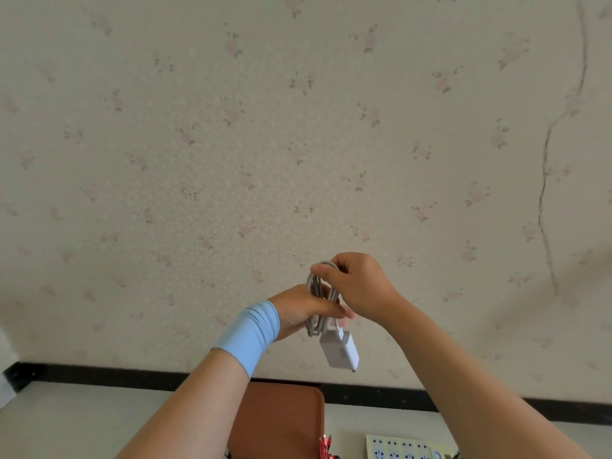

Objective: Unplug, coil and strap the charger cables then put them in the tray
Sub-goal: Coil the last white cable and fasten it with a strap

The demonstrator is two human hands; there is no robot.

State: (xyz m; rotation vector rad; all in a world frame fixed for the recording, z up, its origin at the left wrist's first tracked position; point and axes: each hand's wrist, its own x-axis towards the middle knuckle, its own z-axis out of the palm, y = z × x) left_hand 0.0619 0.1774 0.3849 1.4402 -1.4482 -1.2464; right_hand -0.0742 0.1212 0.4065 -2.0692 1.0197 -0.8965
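A white charger cable [318,294] is coiled into a narrow loop and held up in front of the wall. My left hand [299,311], with a light blue band on its wrist, grips the lower half of the coil. My right hand [356,286] pinches the top of the coil between thumb and fingers. The white charger plug [339,350] hangs from the coil's lower end, below both hands. The brown tray [281,422] lies far below, at the bottom of the view.
A white power strip [402,447] lies at the bottom edge, right of the tray. A red cable [325,447] shows between the tray and the strip. A floral wallpapered wall with a black baseboard [99,376] fills the background.
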